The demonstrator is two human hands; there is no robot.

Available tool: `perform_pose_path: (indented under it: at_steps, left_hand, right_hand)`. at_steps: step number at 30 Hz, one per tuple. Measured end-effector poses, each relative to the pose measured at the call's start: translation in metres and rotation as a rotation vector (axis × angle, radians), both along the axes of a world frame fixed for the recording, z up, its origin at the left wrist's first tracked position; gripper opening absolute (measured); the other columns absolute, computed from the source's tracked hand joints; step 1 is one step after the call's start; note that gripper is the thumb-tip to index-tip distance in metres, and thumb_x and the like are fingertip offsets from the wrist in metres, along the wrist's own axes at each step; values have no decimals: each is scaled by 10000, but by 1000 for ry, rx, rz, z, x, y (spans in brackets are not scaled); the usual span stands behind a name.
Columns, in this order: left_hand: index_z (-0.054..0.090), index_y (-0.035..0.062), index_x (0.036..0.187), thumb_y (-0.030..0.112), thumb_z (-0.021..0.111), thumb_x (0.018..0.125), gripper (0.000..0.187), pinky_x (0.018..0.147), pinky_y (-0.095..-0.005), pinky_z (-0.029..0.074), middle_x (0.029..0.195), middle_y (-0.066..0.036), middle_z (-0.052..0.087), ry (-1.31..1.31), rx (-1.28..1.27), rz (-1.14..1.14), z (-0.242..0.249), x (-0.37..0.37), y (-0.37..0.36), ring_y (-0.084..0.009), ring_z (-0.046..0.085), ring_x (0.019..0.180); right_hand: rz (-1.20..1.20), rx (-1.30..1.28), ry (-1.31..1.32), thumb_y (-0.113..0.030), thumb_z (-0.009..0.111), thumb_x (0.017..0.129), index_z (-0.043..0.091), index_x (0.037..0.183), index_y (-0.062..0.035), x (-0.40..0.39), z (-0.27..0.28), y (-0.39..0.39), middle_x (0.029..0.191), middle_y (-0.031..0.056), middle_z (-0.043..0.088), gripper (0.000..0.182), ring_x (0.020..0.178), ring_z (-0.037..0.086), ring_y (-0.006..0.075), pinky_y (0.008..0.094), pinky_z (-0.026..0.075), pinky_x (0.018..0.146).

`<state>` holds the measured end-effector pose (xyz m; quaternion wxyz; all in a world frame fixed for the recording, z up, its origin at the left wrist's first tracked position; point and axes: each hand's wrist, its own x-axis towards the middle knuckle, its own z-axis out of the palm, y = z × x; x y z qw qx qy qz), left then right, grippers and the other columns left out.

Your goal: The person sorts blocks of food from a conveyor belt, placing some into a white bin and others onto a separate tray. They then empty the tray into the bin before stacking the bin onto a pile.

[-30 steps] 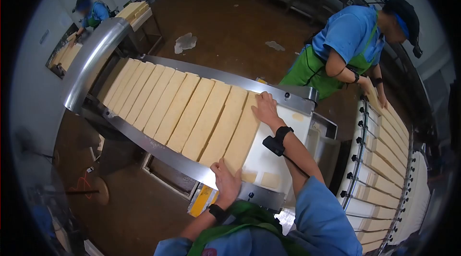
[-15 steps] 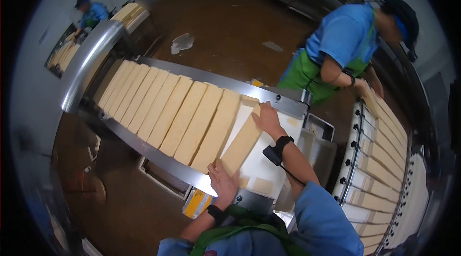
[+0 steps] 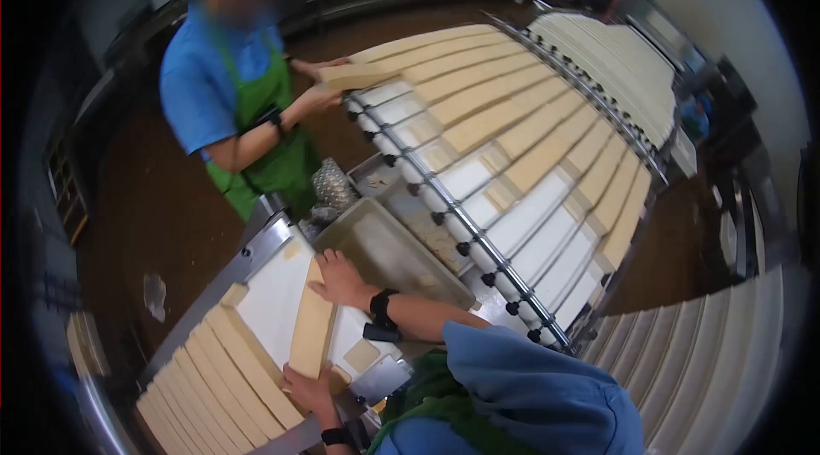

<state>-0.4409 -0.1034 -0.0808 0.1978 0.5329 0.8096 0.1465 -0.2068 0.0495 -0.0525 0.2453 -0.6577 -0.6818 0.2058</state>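
A long pale-yellow slab point(image 3: 311, 327) with a flat, smooth face is held between my two hands over the white belt point(image 3: 266, 306). My right hand point(image 3: 342, 281) is closed on its far end, and my left hand point(image 3: 309, 390) grips its near end. To the left, several similar slabs point(image 3: 224, 370) lie side by side in a row along the belt. Short offcuts point(image 3: 362, 356) rest on the belt near my left hand. Both of my wrists wear dark bands.
Across from me, a co-worker in a green apron point(image 3: 265, 113) holds another slab point(image 3: 354, 75) at a wide conveyor with dividing rods point(image 3: 512, 288), partly covered by slabs. Grey bins point(image 3: 389, 254) stand between the two belts. At right is a ridged white surface point(image 3: 692, 361).
My view has swung right, bringing the wide conveyor to the middle. The slab in my hands has come away from the row and turned more upright. The co-worker has moved a slab onto the conveyor's edge.
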Motion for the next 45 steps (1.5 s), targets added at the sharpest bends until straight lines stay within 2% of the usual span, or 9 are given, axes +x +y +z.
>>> perform_pose_path:
  at_steps: [6, 12, 21, 23, 29, 35, 38, 41, 45]
  left_hand:
    - [516, 64, 1386, 118, 853, 709, 758, 1021, -525, 443, 1358, -236, 471, -43, 474, -204, 43, 91, 8, -457, 514, 1213]
    - [487, 82, 1448, 103, 831, 732, 794, 1070, -524, 391, 1364, -239, 450, -170, 551, -654, 107, 254, 12, -454, 451, 1267]
    - [438, 54, 1484, 268, 803, 853, 759, 920, -541, 458, 1314, -270, 440, -234, 75, -1070, 157, 415, -9, -465, 505, 1131]
    - [421, 47, 1496, 276, 780, 883, 746, 898, -540, 466, 1315, -273, 434, -176, 44, -1118, 147, 440, 8, -459, 529, 1105]
    - [336, 62, 1550, 207, 731, 926, 753, 938, -531, 498, 1329, -260, 431, -344, -118, -1074, 102, 503, 29, -449, 569, 1143]
    - [332, 88, 1560, 85, 719, 902, 763, 1027, -491, 481, 1351, -240, 448, -685, 14, -776, 64, 519, 22, -452, 540, 1232]
    - [363, 74, 1545, 13, 659, 890, 722, 1042, -470, 478, 1352, -252, 477, -791, 39, -770, 51, 505, 28, -448, 536, 1248]
    - [417, 66, 1518, -46, 589, 865, 685, 1062, -451, 471, 1376, -253, 495, -740, 99, -800, 66, 472, 28, -453, 524, 1269]
    - [496, 70, 1472, -17, 631, 875, 618, 1119, -450, 435, 1478, -215, 459, -811, 277, -709, 99, 378, 32, -431, 486, 1363]
  right_hand:
    - [-379, 364, 207, -286, 715, 904, 546, 1319, 24, 103, 38, -72, 1166, 240, 561, 545, 1110, 541, 436, 517, 455, 975]
    - [-878, 771, 9, -215, 672, 926, 635, 1186, 12, 287, 68, -145, 1058, 220, 612, 347, 995, 594, 434, 500, 495, 885]
    - [-910, 425, -56, -376, 595, 1005, 646, 1213, -9, 508, 28, -182, 1103, 232, 668, 424, 1040, 644, 446, 496, 519, 895]
    - [-879, 27, -177, -432, 611, 987, 644, 1189, 5, 529, 20, -175, 1096, 242, 679, 483, 1028, 664, 435, 511, 511, 925]
    - [-1000, -89, -762, -414, 710, 903, 637, 1096, -26, 525, 47, -175, 1147, 187, 662, 440, 1173, 596, 380, 571, 378, 1076]
    - [-754, 58, -576, -411, 737, 877, 563, 1397, -22, 445, 40, -194, 1430, 251, 529, 673, 1409, 413, 444, 624, 251, 1186]
    - [-487, 97, -225, -431, 726, 888, 441, 1549, -71, 404, 42, -196, 1557, 246, 423, 805, 1499, 313, 448, 663, 180, 1212]
    - [-480, 33, -494, -399, 710, 913, 380, 1593, -126, 402, 10, -198, 1642, 202, 326, 804, 1563, 226, 388, 696, 156, 1208]
    - [-497, 8, -579, -338, 762, 870, 364, 1604, -157, 405, -2, -198, 1642, 232, 311, 854, 1557, 219, 429, 706, 126, 1211]
